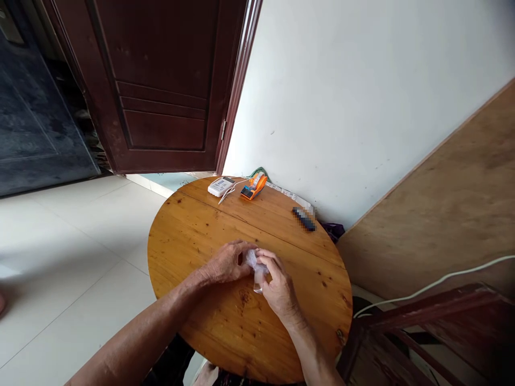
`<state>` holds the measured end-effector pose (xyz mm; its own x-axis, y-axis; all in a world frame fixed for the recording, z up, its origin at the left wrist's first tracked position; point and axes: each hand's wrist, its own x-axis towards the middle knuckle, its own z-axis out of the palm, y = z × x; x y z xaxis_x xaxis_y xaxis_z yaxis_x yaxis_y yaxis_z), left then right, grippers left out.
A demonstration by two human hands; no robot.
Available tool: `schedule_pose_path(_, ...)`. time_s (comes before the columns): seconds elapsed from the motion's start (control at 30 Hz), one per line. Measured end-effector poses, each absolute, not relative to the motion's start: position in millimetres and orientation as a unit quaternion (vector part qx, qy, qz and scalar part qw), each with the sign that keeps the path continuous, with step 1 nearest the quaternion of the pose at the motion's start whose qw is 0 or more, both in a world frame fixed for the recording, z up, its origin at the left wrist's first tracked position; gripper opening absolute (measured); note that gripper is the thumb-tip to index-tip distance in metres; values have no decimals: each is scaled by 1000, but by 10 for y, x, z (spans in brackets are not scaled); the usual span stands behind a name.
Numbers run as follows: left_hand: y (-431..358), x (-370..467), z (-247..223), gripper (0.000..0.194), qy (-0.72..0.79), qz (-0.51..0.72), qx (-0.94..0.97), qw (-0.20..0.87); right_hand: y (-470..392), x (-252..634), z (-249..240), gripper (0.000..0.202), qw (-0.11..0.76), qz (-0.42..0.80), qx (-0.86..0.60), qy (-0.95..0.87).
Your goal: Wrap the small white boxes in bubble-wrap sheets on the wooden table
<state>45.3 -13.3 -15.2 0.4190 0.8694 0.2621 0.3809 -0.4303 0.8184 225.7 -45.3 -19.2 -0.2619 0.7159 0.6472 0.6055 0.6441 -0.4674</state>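
Between my two hands is a small bundle of crumpled clear plastic wrap (251, 259), held just above the middle of the wooden table. A clear, glossy flap (258, 281) hangs from its lower side; whether it is tape or part of the wrap I cannot tell. My left hand (231, 261) grips the bundle from the left, its fingertips partly hidden behind it. My right hand (278, 281) has its fingers curled over the right side, with the thumb by the flap. What the wrap encloses, if anything, does not show.
On the far side of the round table (193, 236) are a white box-like device (221, 186) with a white cord and an orange tape dispenser (254, 186). A dark, blurred-out object (304, 219) lies at the right. Beyond are a white wall and a dark red door (161, 80).
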Motion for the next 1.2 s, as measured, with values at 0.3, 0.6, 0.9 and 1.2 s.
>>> schedule_pose_path(0.3,-169,382,-33,58,461,285,763,351,-294,2361,-3,28,406,478,-484,-610)
schedule_pose_path(0.6,-124,343,-53,68,429,307,710,467,-111,2295,-75,33,389,510,-495,-586)
schedule_pose_path(0.9,26,320,-303,99,347,339,619,617,-68,2223,-70,35,411,499,-492,-583)
schedule_pose_path(1.2,36,391,-351,91,326,389,587,631,-83,2143,-71,31,487,438,-505,-562)
